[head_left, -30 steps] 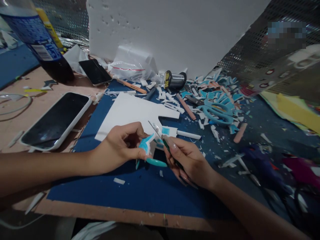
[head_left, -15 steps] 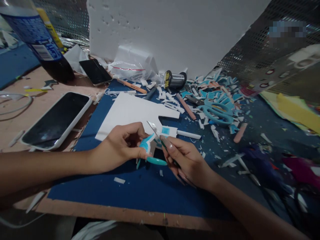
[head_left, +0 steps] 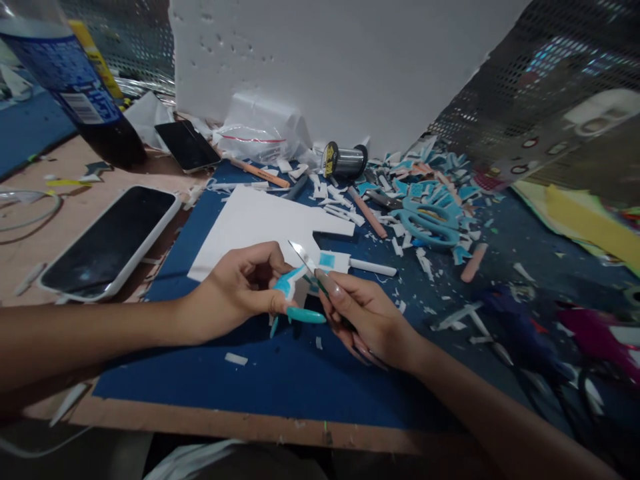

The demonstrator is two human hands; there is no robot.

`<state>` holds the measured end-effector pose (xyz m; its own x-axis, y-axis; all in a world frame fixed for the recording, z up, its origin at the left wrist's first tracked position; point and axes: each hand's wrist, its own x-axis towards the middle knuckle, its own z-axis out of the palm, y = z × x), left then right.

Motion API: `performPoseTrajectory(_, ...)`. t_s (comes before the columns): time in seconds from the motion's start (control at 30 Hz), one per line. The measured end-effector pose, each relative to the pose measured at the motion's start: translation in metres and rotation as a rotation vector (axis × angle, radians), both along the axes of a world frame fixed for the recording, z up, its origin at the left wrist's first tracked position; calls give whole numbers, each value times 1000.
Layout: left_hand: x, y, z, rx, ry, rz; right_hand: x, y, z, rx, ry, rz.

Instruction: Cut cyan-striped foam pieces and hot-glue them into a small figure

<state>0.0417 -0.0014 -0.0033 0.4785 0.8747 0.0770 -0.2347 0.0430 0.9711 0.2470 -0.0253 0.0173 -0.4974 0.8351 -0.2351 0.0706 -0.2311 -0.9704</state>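
My left hand (head_left: 237,287) is closed, pinching a small blue-and-white cut piece (head_left: 286,284) between thumb and fingers. A long teal shape at its thumb tip looks like a fingernail. My right hand (head_left: 375,320) grips a craft knife (head_left: 301,253) with a pointed metal blade, which slants up and to the left. The blade is right beside the held piece; whether the two touch, I cannot tell. Just behind the hands are a white sheet (head_left: 250,223) with a notched right side and a small white piece with a blue square (head_left: 327,260).
A blue mat (head_left: 210,380) covers the work surface. Blue-handled scissors (head_left: 430,223), a wire spool (head_left: 345,160) and heaps of cut scraps are behind. At left are a phone (head_left: 113,240), a darker phone (head_left: 186,145) and a drink bottle (head_left: 95,100). A white board (head_left: 330,60) stands behind.
The whole view has shifted slightly, so things appear a little further left. Both hands keep their holds, and the knife stays close to the piece.
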Motion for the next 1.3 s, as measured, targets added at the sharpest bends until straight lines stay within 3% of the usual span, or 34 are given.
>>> performPoseTrajectory(0.2,3,1,4,-27,42,-82,-5,0,1,-45,-4,12)
performPoseTrajectory(0.33,3,0,3,-16,12,-52,-5,-3,1,-26,3,6)
performPoseTrajectory(0.47,2,-1,4,11,30,15,0,-2,5,142,-66,-19)
performPoseTrajectory(0.63,0,-1,8,30,81,0,9,3,6,592,-319,76)
performPoseTrajectory(0.73,-1,-1,8,68,96,-6,9,4,5,743,-399,112)
performPoseTrajectory(1.3,-5,-3,-1,87,67,-69,2,1,8,912,-513,105)
